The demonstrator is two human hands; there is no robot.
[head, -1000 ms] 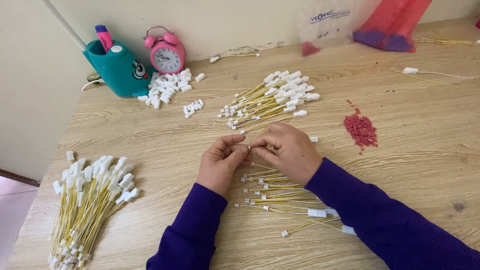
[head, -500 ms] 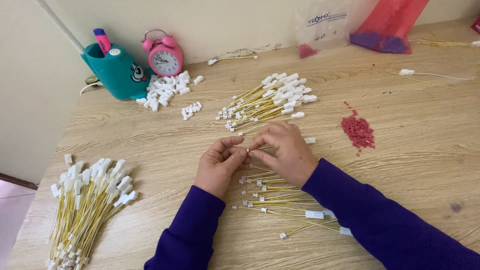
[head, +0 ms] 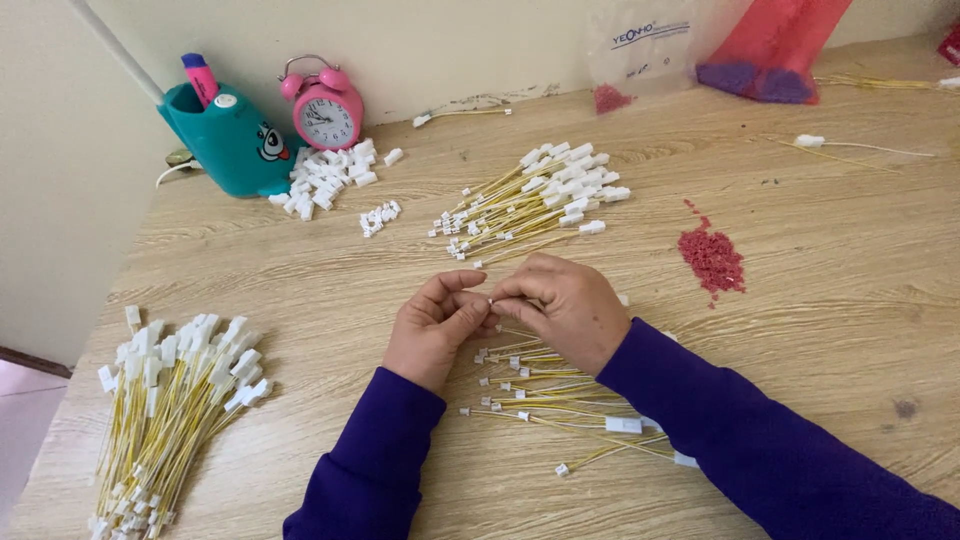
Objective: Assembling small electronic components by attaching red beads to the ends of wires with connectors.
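Note:
My left hand (head: 437,325) and my right hand (head: 562,303) meet at the fingertips over the wooden table (head: 850,300), pinching a small white connector on a thin yellow wire (head: 491,299) between them. Just under my hands lies a loose spread of yellow wires with white connectors (head: 545,395). Both arms wear purple sleeves. How each finger grips the tiny part is partly hidden.
A big bundle of finished yellow wires (head: 165,400) lies at the left edge, another bundle (head: 535,205) lies beyond my hands. Loose white connectors (head: 330,175), a red bead pile (head: 712,258), a teal pen holder (head: 225,140), a pink alarm clock (head: 325,105) and plastic bags (head: 700,45) line the back.
My hands stay together at the same spot with only slight finger movement. The view has shifted a little.

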